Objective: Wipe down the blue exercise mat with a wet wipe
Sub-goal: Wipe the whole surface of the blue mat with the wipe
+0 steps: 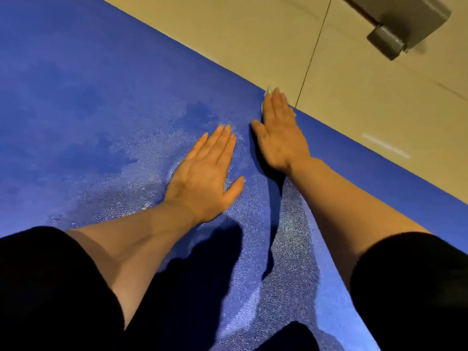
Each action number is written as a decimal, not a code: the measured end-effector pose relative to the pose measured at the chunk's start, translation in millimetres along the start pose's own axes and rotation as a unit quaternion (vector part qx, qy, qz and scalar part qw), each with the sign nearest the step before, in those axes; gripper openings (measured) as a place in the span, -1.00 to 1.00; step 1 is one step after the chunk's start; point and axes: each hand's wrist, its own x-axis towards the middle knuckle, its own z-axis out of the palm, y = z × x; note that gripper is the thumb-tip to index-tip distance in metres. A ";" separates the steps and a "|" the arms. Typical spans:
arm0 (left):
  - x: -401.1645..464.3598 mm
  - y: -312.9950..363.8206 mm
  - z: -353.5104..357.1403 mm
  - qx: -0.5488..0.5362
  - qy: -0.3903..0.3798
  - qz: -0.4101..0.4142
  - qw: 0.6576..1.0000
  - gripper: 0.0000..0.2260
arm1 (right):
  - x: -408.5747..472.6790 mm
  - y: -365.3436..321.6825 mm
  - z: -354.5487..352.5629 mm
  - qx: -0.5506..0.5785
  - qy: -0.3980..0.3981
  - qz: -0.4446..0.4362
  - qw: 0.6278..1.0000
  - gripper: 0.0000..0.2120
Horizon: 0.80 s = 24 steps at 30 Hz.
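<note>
Left hand [206, 173] flat, fingers straight, pressed on the mat [76, 97], likely bracing it. Beyond it, right hand [279, 138] flat, fingers straight, pressing the wipe [268, 91] at the mat's far edge. Floor [253, 46] starts just past that edge; open mat lies to the left.

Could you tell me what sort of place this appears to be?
Probably an indoor room at home or in a gym: a blue exercise mat lies on a beige tiled floor, with a grey furniture or equipment foot nearby.
</note>
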 end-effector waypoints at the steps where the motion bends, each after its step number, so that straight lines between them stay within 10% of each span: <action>1: 0.0 -0.2 -0.5 0.003 -0.003 0.002 1.000 -0.34 | -7.8 9.4 -2.0 -0.010 -0.006 -0.028 1.000 -0.42; 8: 2.8 -1.8 -0.4 0.015 -0.010 0.000 1.000 -0.34 | -50.3 9.5 9.8 -0.021 0.021 0.068 0.997 -0.40; 15: 3.3 1.1 -1.6 -0.004 -0.035 0.011 0.999 -0.35 | -42.7 1.9 11.8 -0.021 -0.027 -0.039 0.999 -0.44; 24: 7.3 -17.0 -19.0 0.056 -0.139 0.041 0.988 -0.37 | -84.5 -25.3 33.9 -0.011 0.001 0.100 0.995 -0.41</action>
